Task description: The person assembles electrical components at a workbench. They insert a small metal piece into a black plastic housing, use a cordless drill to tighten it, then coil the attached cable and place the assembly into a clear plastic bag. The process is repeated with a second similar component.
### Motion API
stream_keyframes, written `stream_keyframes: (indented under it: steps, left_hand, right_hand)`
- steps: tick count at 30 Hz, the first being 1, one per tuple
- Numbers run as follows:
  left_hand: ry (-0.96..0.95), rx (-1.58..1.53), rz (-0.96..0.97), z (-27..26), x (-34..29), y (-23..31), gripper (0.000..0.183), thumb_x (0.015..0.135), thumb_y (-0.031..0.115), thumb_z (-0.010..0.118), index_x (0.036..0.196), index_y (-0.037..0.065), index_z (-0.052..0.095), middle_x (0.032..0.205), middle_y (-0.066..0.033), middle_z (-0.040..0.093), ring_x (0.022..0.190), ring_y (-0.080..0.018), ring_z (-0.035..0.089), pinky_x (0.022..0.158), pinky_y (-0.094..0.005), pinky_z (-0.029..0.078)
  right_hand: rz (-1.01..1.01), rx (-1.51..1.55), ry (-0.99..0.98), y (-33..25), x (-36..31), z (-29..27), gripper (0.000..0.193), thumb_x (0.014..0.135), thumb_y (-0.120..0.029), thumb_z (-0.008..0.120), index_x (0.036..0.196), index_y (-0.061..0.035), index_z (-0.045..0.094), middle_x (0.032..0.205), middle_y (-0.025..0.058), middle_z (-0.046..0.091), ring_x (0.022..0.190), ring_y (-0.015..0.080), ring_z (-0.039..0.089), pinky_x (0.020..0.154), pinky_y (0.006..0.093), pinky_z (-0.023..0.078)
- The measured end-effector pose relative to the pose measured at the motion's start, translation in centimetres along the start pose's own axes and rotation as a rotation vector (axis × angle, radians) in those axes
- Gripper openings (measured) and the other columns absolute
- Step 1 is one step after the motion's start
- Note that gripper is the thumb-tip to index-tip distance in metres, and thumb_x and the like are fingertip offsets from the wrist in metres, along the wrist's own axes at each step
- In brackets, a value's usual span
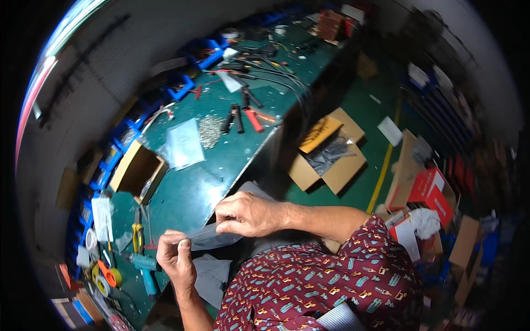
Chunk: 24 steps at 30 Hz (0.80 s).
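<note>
My left hand [175, 259] and my right hand [248, 214] both pinch a thin grey plastic bag [212, 238], stretched between them just off the near edge of the green workbench [204, 182]. The left hand grips the bag's left end, and the right hand's fingers close over its upper right part. What is inside the bag cannot be told. My right forearm comes in from a dark red patterned sleeve [326, 281].
On the bench lie an open cardboard box [137, 171], a clear plastic sheet [184, 144], a pile of small metal parts [210, 130], red-handled pliers [251, 116], tape rolls [107, 276], a teal power tool [144, 267]. Blue bins line its back. Open cartons [328, 157] stand on the green floor.
</note>
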<state>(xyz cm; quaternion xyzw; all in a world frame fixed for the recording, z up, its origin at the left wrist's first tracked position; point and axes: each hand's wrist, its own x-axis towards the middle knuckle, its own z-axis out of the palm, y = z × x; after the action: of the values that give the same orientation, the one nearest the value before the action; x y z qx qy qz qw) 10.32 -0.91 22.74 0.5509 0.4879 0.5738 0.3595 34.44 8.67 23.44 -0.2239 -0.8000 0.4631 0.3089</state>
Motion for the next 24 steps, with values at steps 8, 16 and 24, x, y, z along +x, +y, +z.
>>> stream_keyframes:
  steps: [8,16,24]
  left_hand:
    - [-0.145,-0.021,0.016,4.6,1.8,0.7,0.019,0.098,0.013,0.069,0.091,0.003,0.055,0.085,-0.0043,0.055,0.075,-0.0101,0.045,0.067,-0.0234,0.037]
    - [-0.299,0.106,-0.103,10.1,4.5,0.8,0.018,0.103,0.007,0.059,0.103,-0.006,0.071,0.095,-0.0108,0.071,0.084,-0.0134,0.062,0.078,-0.0261,0.049]
    - [-0.422,0.046,-0.31,15.4,5.7,-3.0,0.017,0.103,0.006,0.063,0.112,-0.004,0.073,0.105,-0.0094,0.075,0.1,-0.0143,0.068,0.09,-0.0288,0.053]
  right_hand:
    - [0.121,0.048,0.147,1.8,-9.5,-5.6,0.025,0.093,-0.019,0.077,0.09,0.0031,0.067,0.084,0.012,0.067,0.077,0.0239,0.067,0.068,0.0371,0.051]
    - [0.247,0.067,0.374,2.3,-15.3,-10.1,0.014,0.094,-0.009,0.072,0.1,0.0036,0.075,0.091,0.0126,0.073,0.085,0.0214,0.072,0.077,0.032,0.056]
    - [0.476,-0.446,0.559,10.4,-19.4,-19.5,0.02,0.089,-0.017,0.073,0.096,0.001,0.077,0.09,0.0156,0.075,0.085,0.0291,0.073,0.076,0.0385,0.056]
